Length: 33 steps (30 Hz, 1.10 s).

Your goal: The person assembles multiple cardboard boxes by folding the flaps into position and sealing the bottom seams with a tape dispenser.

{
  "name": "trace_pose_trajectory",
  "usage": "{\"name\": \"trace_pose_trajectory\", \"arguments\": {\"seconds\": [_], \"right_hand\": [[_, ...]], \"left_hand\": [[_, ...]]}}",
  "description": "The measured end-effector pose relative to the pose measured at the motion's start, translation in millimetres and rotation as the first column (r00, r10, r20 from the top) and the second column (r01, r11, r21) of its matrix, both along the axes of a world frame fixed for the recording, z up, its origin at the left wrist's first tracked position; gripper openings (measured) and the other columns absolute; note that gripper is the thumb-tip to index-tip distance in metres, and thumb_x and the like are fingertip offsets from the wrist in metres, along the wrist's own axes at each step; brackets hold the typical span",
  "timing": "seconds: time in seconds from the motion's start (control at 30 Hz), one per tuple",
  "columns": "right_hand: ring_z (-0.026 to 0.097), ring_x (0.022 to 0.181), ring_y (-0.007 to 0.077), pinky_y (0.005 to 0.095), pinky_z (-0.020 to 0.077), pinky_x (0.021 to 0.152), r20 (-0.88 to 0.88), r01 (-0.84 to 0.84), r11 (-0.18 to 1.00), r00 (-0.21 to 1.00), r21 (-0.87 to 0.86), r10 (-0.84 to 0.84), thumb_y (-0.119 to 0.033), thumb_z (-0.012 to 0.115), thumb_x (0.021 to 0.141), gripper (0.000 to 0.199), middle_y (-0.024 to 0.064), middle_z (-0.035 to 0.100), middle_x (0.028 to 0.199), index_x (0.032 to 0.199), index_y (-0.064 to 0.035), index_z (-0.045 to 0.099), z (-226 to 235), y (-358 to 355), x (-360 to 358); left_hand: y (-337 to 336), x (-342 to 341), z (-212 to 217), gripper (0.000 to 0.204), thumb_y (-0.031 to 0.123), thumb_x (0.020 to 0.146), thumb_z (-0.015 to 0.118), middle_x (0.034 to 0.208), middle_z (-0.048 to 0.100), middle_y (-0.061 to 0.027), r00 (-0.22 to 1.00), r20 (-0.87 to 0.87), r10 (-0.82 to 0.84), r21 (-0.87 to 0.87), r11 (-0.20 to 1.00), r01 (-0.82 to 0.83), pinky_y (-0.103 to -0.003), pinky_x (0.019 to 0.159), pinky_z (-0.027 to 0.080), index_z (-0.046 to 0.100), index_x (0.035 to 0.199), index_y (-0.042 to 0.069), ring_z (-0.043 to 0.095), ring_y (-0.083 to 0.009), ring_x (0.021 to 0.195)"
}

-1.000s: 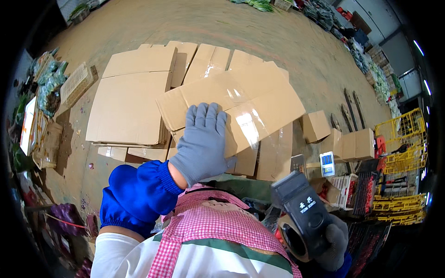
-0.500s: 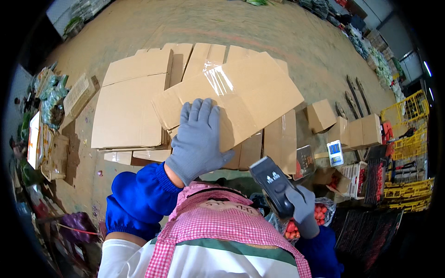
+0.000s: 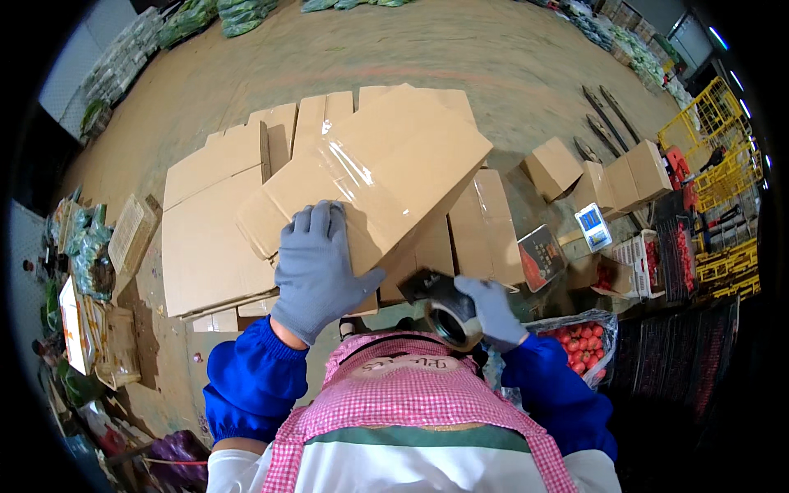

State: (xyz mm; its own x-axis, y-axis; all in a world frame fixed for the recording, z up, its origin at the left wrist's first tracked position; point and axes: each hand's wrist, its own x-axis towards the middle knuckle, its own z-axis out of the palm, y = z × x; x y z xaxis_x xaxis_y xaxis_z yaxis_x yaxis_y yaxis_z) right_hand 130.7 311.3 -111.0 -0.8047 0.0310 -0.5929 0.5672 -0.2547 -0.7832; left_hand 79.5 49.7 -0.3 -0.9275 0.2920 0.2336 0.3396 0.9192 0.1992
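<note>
My left hand (image 3: 316,267), in a grey glove, lies flat with fingers spread on a flattened-looking cardboard carton (image 3: 411,156). The carton rests askew on top of other cartons, with a shiny strip of transparent tape (image 3: 349,168) across it. In my right hand (image 3: 493,314), also gloved in grey, is a black tape dispenser (image 3: 430,285), its round side turned up, just off the carton's near right edge. A larger stack of folded cartons (image 3: 209,238) lies to the left, partly beneath the taped one.
Red round produce fills a plastic-lined container (image 3: 585,349) by my right arm. At right stand small cardboard boxes (image 3: 552,168), a white crate (image 3: 637,271), yellow metal racks (image 3: 707,123) and dark forks (image 3: 608,115). A wicker-like crate (image 3: 134,234) stands on the left.
The tape dispenser has turned over in my right hand and come left, nearer the carton. My left hand stays flat on the carton, now lower in view as the head view has shifted.
</note>
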Motion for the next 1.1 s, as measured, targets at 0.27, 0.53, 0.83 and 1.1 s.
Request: {"name": "trace_pose_trajectory", "arguments": {"seconds": [0.27,0.53,0.83,1.1], "right_hand": [[0.061,0.098,0.0152,0.0297,0.0485,0.088,-0.365,0.316,0.941,0.868,-0.119,-0.337,-0.025,0.050,0.096,0.032,0.0065,0.064,0.108,0.114,-0.0010,0.060,-9,97,0],[0.057,0.111,0.0240,0.0389,0.0440,0.100,-0.656,0.020,0.929,0.703,-0.370,-0.276,-0.038,0.039,0.099,0.048,0.0133,0.059,0.123,0.129,-0.0025,0.051,74,173,-17],[0.061,0.103,0.0269,0.0405,0.0529,0.087,-0.655,0.215,0.960,0.702,-0.180,-0.280,-0.043,0.051,0.091,0.050,0.0157,0.061,0.117,0.120,-0.0017,0.055,81,131,-49],[0.064,0.096,0.0272,0.0417,0.0564,0.081,-0.629,-0.022,0.996,0.776,-0.085,-0.036,-0.041,0.059,0.087,0.046,0.0161,0.063,0.110,0.111,-0.0020,0.056,124,15,-72]], "left_hand": [[-27,12,13,0.084,0.041,0.058,0.078,0.121,0.052,-0.0216,0.988,0.003,-0.154,-0.017,0.988,0.154,-0.047,0.100,0.036,0.051,0.121,-0.007,0.049,-0.0374,0.113],[-123,26,-18,0.078,0.037,0.080,0.071,0.133,0.047,-0.0240,0.962,0.132,0.238,0.626,0.732,-0.267,-0.042,0.104,0.034,0.037,0.140,0.000,0.046,-0.0310,0.123],[-92,-68,-17,0.073,0.030,0.088,0.064,0.122,0.057,-0.0243,0.962,0.273,-0.023,0.603,0.783,-0.152,-0.037,0.092,0.045,0.026,0.147,0.010,0.060,-0.0308,0.104],[-82,-72,36,0.055,0.028,0.090,0.062,0.121,0.056,-0.0221,0.812,0.221,-0.540,0.935,0.354,-0.020,-0.036,0.093,0.044,0.043,0.134,0.000,0.057,-0.0300,0.108]]}}
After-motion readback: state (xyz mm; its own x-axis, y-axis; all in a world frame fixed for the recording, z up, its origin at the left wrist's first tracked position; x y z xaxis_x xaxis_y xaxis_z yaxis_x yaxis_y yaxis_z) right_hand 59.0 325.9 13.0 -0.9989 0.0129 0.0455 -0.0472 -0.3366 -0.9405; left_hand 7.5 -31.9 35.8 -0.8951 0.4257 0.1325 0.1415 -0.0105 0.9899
